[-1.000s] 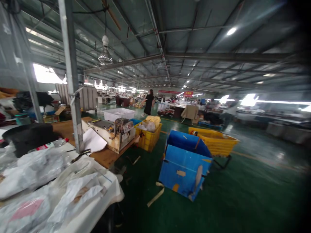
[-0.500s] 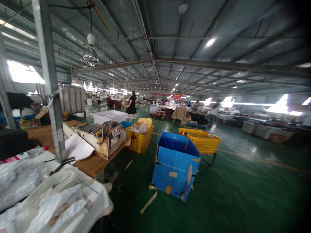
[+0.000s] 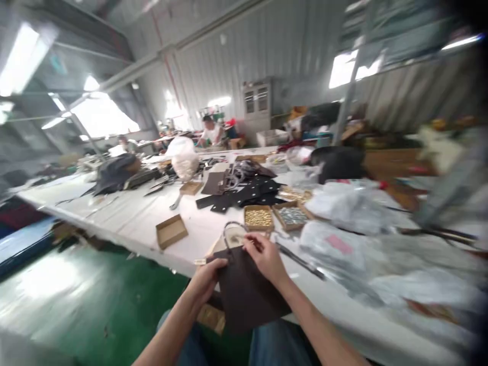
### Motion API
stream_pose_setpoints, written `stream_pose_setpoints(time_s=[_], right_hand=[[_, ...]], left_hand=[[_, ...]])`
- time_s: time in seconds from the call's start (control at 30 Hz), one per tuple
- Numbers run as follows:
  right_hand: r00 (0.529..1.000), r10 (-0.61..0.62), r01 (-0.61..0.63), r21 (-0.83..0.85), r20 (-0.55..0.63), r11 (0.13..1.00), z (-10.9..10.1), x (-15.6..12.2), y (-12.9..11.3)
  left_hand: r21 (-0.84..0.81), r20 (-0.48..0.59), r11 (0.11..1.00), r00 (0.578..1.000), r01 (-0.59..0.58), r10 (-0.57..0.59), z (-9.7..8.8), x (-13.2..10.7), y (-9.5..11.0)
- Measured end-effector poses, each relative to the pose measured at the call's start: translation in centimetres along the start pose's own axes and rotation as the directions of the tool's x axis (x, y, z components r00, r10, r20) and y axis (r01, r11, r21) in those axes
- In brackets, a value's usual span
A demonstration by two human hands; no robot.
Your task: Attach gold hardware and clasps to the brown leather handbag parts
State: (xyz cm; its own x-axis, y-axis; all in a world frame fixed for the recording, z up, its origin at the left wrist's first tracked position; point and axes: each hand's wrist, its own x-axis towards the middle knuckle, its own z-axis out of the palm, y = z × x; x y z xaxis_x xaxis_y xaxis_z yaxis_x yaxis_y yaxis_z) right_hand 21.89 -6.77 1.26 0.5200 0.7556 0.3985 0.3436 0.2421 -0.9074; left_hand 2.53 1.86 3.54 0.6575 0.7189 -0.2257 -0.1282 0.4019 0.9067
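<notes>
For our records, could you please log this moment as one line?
Left hand: holds dark brown bag | Right hand: on bag's top edge | Nearby: tray of brass parts

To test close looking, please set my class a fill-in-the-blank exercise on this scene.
1. The left hand and right hand hold a ____ piece of sheet material.
2. The small box just beyond the hands holds ____-coloured pieces.
3. The floor beside the white-covered table is ____.

Missing words: dark brown; gold; green.

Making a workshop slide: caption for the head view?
Left hand and right hand hold a dark brown bag panel at a long white worktable.
</notes>
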Motion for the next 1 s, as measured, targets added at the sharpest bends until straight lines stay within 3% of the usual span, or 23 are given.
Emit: stream_pose_setpoints(time_s=[0.07, 0.17, 0.27, 0.47, 0.57, 0.7, 0.83, 1.0], right_hand=[[0.998, 0.025, -0.026, 0.013, 0.066, 1.0, 1.3, 0.6, -0.1], [0.99, -0.077, 0.091, -0.119, 0.115, 0.989, -0.8, 1.1, -1.1], [0.965, -0.163, 0.203, -0.194, 0.203, 0.96, -2.4, 1.0, -2.0], [0.955, -0.105, 0.162, -0.19, 0.278, 0.968, -3.1, 0.1, -0.7], [0.951, -0.065, 0.127, -0.187, 0.303, 0.974, -3.5, -0.5, -0.2], [0.945, -0.024, 0.094, -0.202, 0.327, 0.975, -3.4, -1.1, 0.0], [0.937, -0.03, 0.111, -0.215, 0.349, 0.97, -3.0, -1.5, 0.4], [0.94, -0.053, 0.135, -0.223, 0.337, 0.965, -2.6, -1.8, 0.5]], left_hand=[[0.012, -0.065, 0.996, 0.994, -0.087, 0.088, -2.4, -1.3, 0.5], [0.046, -0.083, 0.989, 0.987, -0.137, 0.141, -1.9, -1.4, 0.8], [0.028, -0.114, 0.995, 0.988, -0.097, 0.1, -1.1, -1.6, 1.1], [-0.053, -0.164, 0.998, 0.986, -0.04, 0.031, -2.1, -2.5, 1.1], [-0.166, -0.161, 0.979, 0.976, 0.116, -0.143, -2.3, -2.4, 1.3], [-0.276, -0.1, 0.907, 0.929, 0.319, -0.357, -2.0, -2.2, 1.4], [-0.3, -0.095, 0.893, 0.921, 0.335, -0.378, -1.8, -2.3, 1.2], [-0.295, -0.091, 0.919, 0.95, 0.26, -0.297, -2.2, -2.4, 0.7]])
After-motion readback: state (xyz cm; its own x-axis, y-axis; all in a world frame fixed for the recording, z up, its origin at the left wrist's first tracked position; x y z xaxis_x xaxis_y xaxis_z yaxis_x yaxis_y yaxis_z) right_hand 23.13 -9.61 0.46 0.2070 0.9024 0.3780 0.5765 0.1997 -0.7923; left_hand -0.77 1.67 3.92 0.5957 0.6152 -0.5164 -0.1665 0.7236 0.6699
